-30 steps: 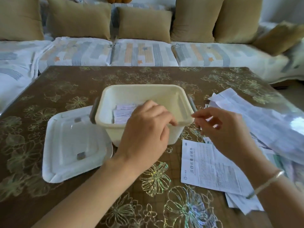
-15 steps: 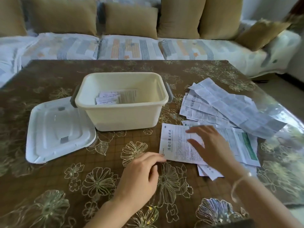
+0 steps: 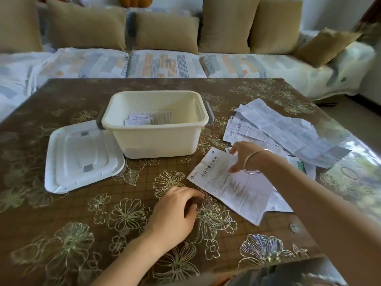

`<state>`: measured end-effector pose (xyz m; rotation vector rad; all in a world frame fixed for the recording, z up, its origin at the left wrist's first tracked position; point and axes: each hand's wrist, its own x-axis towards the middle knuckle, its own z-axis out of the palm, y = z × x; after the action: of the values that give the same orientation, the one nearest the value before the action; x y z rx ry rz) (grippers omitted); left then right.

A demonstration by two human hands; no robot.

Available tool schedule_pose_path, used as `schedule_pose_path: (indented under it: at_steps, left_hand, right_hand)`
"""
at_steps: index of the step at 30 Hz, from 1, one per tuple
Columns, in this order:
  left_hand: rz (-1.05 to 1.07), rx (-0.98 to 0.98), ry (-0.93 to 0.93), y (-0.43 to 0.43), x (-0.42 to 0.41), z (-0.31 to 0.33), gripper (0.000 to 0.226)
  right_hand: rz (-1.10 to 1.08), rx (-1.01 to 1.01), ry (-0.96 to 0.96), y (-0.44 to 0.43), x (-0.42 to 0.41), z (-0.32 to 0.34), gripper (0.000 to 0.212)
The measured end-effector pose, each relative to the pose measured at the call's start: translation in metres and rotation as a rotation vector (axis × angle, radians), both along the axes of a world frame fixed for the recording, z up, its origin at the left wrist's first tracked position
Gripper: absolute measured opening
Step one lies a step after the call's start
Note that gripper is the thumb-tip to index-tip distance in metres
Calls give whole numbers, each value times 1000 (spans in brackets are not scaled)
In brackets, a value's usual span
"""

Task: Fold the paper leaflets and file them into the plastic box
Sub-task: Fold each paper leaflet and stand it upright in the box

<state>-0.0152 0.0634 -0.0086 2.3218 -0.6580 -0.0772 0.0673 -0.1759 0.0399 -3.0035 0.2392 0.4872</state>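
A cream plastic box (image 3: 156, 139) stands open in the middle of the table, with a few folded leaflets (image 3: 142, 120) lying inside. To its right a printed leaflet (image 3: 231, 186) lies flat and skewed. My right hand (image 3: 245, 158) holds the leaflet's far edge, thumb on top and fingers at the edge. My left hand (image 3: 175, 211) rests on the table with loosely curled fingers, its fingertip next to the leaflet's left corner and holding nothing. A heap of unfolded leaflets (image 3: 284, 129) spreads out behind my right hand.
The box's white lid (image 3: 80, 155) lies flat to the left of the box. The brown flowered tablecloth (image 3: 82, 234) covers the table. A sofa (image 3: 165, 62) with tan cushions runs along the far edge.
Both hands left the box and came down to the table. My right hand went onto the top leaflet, which has turned and slid toward me. My left hand settled beside its corner.
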Motion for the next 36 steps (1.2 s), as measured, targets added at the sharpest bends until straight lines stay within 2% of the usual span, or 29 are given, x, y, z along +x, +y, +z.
schedule_pose_path:
  at_steps: [2, 5, 7, 9, 11, 12, 14, 16, 17, 19, 21, 22, 24, 27, 28, 30, 31, 33, 35, 36]
  left_hand:
    - [41, -34, 53, 1, 0, 2, 31]
    - [158, -152, 174, 4, -1, 7, 34]
    - [263, -278, 350, 7, -1, 12, 46]
    - [364, -475, 611, 12, -1, 17, 62]
    - [411, -652, 794, 19, 0, 24, 68]
    - [390, -692, 829, 24, 0, 28, 62]
    - [328, -743, 827, 32, -1, 38, 44]
    - [315, -807, 730, 40, 1, 46, 31]
    - [313, -805, 625, 46, 0, 49, 28]
    - [268, -704, 353, 57, -2, 54, 24]
    - [212, -542, 140, 68, -7, 51, 21]
    - [191, -453, 80, 73, -10, 46, 21]
    - [151, -286, 8, 83, -17, 28, 19]
    - [170, -128, -5, 92, -31, -3, 38]
    - [201, -108, -10, 94, -35, -8, 32]
    - [264, -95, -10, 96, -41, -15, 16]
    - [296, -102, -3, 96, -42, -17, 24]
    - [346, -120, 12, 92, -42, -19, 40]
    - [380, -122, -24, 87, -39, -19, 42]
    - [401, -126, -49, 84, -38, -20, 35]
  right_hand:
    - [-52, 79, -41, 0, -8, 1, 34]
    - [-78, 289, -125, 1, -27, 9, 28]
    - [-110, 537, -180, 6, -45, 17, 19]
    - [-175, 752, -201, 17, -64, 25, 13]
    - [-195, 947, -216, 29, -78, 24, 15]
    - [-197, 1050, -235, 35, -83, 22, 23]
    - [-197, 1214, -310, 44, -90, 18, 40]
    - [-144, 1295, -407, 52, -96, 14, 39]
    - [-76, 1261, -481, 56, -99, 12, 32]
    - [77, 1035, -690, 61, -104, 6, 17]
    - [190, 781, -894, 64, -106, -6, 15]
    - [234, 703, -929, 66, -108, -14, 17]
    - [295, 622, -890, 66, -112, -33, 18]
    - [291, 533, -760, 70, -126, -60, 26]
    - [290, 533, -730, 71, -131, -65, 25]
    - [328, 533, -705, 74, -139, -67, 11]
    - [330, 544, -693, 75, -142, -67, 7]
    - [251, 602, -671, 77, -144, -67, 24]
    - [126, 638, -649, 78, -141, -68, 25]
    - [90, 620, -647, 80, -138, -69, 20]
